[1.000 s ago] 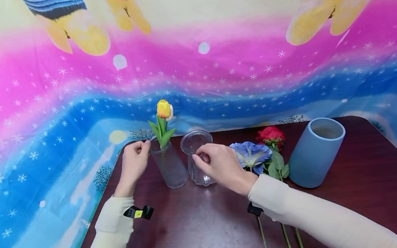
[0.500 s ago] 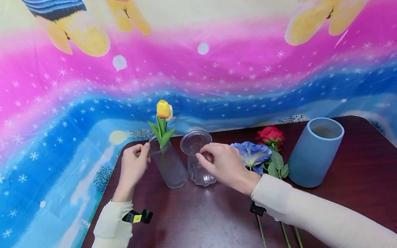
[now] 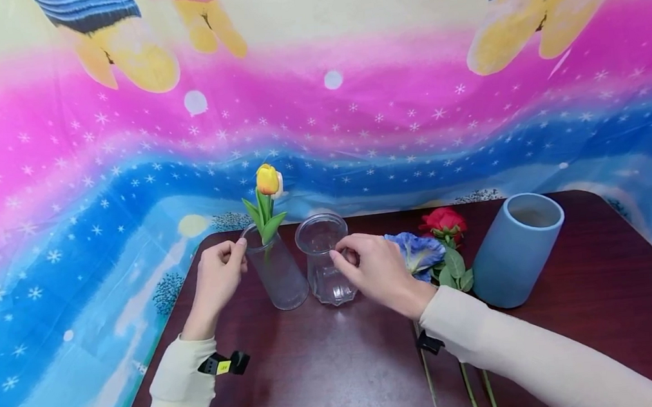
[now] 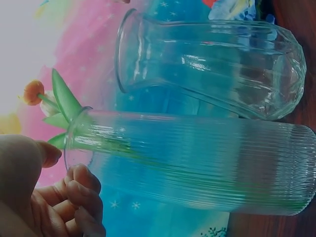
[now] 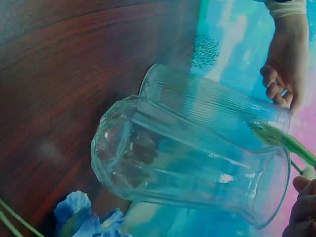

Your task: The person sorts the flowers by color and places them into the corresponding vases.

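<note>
At the left, my left hand (image 3: 217,277) pinches the rim of the ribbed glass vase (image 3: 283,281) between thumb and index finger, the other fingers bent in toward the palm. That vase stands on the dark table (image 3: 313,385) with a yellow tulip (image 3: 268,180) in it, green leaves rising above the rim, and a white bloom (image 3: 280,185) just behind. Next comes the faceted glass vase (image 3: 326,284), upright beside the ribbed one. My right hand (image 3: 383,275) is just beside its flared rim, fingers loosely curled, thumb tip near the index; whether they touch the glass I cannot tell. Past that hand a blue flower (image 3: 423,254) and a red rose (image 3: 444,222) lie together, stems toward me, and farthest right stands an opaque blue vase (image 3: 517,261).
</note>
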The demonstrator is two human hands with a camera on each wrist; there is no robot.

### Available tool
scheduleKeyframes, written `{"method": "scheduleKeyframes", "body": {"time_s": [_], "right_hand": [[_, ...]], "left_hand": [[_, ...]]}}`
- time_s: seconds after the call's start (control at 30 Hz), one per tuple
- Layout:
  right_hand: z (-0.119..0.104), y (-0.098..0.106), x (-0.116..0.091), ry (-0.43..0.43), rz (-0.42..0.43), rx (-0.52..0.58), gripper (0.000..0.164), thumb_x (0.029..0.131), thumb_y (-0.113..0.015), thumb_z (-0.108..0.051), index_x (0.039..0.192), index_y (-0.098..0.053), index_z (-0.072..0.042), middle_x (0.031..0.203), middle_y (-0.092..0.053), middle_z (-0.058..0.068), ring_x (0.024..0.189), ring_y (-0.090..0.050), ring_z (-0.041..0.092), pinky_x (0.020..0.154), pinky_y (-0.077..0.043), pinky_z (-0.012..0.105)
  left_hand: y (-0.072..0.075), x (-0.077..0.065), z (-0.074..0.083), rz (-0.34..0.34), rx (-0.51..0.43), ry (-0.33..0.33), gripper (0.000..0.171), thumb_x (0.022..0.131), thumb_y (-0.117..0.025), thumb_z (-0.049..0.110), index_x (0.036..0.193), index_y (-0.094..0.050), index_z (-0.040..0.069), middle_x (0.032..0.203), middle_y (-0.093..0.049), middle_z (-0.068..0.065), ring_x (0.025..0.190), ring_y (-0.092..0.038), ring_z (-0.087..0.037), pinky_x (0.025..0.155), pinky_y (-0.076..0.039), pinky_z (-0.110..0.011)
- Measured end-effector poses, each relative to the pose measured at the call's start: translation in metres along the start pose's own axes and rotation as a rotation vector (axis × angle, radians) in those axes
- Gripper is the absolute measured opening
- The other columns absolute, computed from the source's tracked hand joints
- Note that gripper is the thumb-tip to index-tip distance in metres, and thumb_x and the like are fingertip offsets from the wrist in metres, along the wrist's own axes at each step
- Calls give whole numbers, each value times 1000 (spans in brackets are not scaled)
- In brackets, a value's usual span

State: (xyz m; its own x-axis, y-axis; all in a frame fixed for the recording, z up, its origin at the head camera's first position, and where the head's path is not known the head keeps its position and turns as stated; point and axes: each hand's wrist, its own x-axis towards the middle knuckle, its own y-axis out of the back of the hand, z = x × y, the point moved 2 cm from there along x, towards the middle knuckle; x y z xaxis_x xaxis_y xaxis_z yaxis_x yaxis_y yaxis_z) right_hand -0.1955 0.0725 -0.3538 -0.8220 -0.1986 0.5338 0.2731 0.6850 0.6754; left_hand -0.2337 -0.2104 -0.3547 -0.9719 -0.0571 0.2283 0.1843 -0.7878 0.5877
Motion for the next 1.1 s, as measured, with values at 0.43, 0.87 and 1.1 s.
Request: {"method": "scheduleKeyframes", "body": {"time_s": [0.43,0.87,1.1], "right_hand": [[10,9,-6,-18,8,-27,11,93,-70,-26,84,-71,-20,68,-53,-10,60,-45,7,55,-36,26],[34,21,-18,-38,6,-70,11,94,-70,-27,87,-74,-19,66,-54,-10,56,-43,5,51,-35,26],[42,26,-24,-49,-4,-67,10,93,-71,-25,86,-72,-18,64,-50,-9,54,-40,5,49,-31,24]], "left_hand": [[0,-18,22,-46,-40,-47,47,105,-53,36,75,-61,1,55,-56,4,45,-39,-10,46,-31,-28],[-10,-24,41,-88,-54,-48,42,105,-54,35,75,-64,5,61,-63,-4,55,-55,-13,47,-36,-26],[-23,-22,48,-62,-12,-64,41,104,-55,36,75,-67,10,68,-70,-8,58,-60,-15,52,-39,-28]]}}
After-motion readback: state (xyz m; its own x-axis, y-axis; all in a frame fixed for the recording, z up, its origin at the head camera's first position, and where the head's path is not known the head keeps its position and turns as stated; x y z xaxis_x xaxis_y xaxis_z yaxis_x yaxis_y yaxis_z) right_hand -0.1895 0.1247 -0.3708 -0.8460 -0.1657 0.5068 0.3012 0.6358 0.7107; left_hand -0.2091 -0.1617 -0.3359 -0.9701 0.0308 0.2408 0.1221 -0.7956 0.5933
